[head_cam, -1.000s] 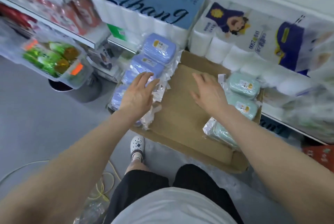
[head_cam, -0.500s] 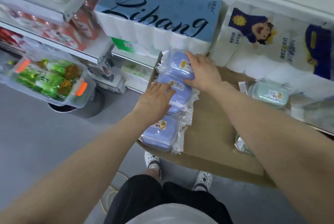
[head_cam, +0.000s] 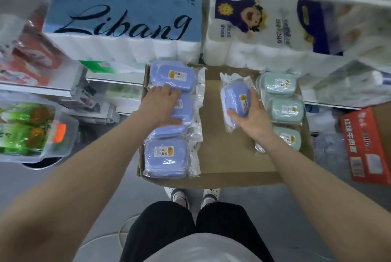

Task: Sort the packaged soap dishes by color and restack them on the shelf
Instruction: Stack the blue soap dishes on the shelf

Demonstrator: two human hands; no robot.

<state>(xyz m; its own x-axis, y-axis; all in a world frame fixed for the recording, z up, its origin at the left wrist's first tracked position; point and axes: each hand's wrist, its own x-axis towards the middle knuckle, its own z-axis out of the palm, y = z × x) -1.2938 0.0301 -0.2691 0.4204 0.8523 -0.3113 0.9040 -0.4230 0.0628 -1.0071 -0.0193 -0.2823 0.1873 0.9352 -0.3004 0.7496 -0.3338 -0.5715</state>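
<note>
Standing over a cardboard tray [head_cam: 224, 156] at the centre of the frame, a person sorts packaged soap dishes, seen from a head-worn camera looking down. The right hand [head_cam: 252, 116] grips one blue dish [head_cam: 237, 100] in its clear wrapper, fingers curled under its lower end and thumb along its right edge, holding it tilted above the bare middle of the tray, just left of the green dishes. The left hand [head_cam: 160, 106] lies flat with fingers straight on the blue stack [head_cam: 169, 117], which runs in a column down the tray's left side; the topmost blue pack sits at the tray's upper left corner and the lowest [head_cam: 166, 157] at its lower left corner. Green dishes [head_cam: 282, 96] form a matching column along the tray's right side, partly hidden behind the right hand and forearm. Across the top of the frame, a blue toilet-paper pack [head_cam: 124, 20] lettered "Libang" sits beside a white pack [head_cam: 264, 28] printed with a cartoon figure. At the left edge, a clear bin [head_cam: 63, 134] holds green packets; at the right edge stands a red carton [head_cam: 364, 145]. Below the tray, the person's white shoes [head_cam: 179, 195] show on the grey floor.
</note>
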